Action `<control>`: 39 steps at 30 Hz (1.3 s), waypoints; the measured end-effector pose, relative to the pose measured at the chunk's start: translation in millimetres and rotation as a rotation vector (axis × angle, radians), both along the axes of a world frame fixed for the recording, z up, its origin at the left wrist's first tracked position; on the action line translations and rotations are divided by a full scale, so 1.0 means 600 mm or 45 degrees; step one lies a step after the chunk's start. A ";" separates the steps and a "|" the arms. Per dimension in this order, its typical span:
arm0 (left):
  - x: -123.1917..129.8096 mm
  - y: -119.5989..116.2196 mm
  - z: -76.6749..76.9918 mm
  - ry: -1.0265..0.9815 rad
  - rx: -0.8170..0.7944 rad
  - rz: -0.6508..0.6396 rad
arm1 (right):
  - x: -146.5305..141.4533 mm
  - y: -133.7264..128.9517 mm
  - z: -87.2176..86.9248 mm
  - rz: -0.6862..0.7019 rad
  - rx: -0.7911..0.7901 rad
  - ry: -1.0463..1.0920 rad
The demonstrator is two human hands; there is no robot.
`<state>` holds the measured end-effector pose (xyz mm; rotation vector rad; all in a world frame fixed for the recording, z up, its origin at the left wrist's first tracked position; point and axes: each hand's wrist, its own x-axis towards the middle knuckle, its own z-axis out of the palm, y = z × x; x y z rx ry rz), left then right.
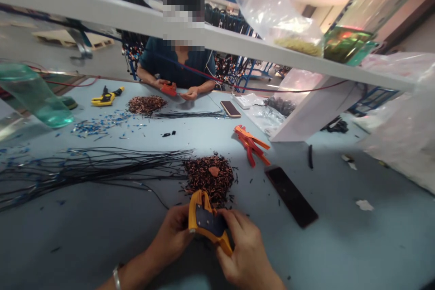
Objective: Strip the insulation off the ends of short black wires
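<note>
The left hand (175, 231) has its fingertips hidden behind the head of the yellow tool (205, 221), so I cannot tell whether they close on it or on the thin black wire (157, 195) reaching toward them; the worktop's (353, 249) near edge is out of view. The tool sits between the hands over the near part of the worktop, its handle gripped by the right hand (244, 242), its head partly covering the clippings pile (200, 179).

No readable text, labels, brands, numbers or signs on anything in view.
</note>
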<state>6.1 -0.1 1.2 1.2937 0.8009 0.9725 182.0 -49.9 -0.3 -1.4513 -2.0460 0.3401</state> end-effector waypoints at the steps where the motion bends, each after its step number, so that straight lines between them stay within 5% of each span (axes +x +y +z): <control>1: 0.000 0.000 -0.001 0.013 0.003 -0.005 | 0.000 0.001 0.000 -0.008 -0.019 -0.025; 10: 0.001 0.002 -0.008 0.054 -0.033 -0.011 | -0.004 0.010 0.006 -0.018 -0.108 -0.015; 19: -0.006 0.004 -0.011 0.358 0.296 0.138 | -0.001 0.014 0.006 -0.083 -0.219 0.052; 26: -0.011 0.010 -0.026 0.618 0.512 0.475 | 0.036 0.001 0.040 -0.135 -0.643 0.865; 32: -0.014 0.003 -0.023 0.786 0.405 0.487 | 0.051 -0.026 0.015 0.215 -1.238 1.537; 35: -0.015 0.002 -0.014 0.801 0.395 0.463 | 0.044 -0.028 0.000 0.244 -1.307 1.652; 39: -0.012 0.000 -0.014 0.746 0.540 0.358 | 0.041 -0.019 -0.003 0.161 -1.136 1.758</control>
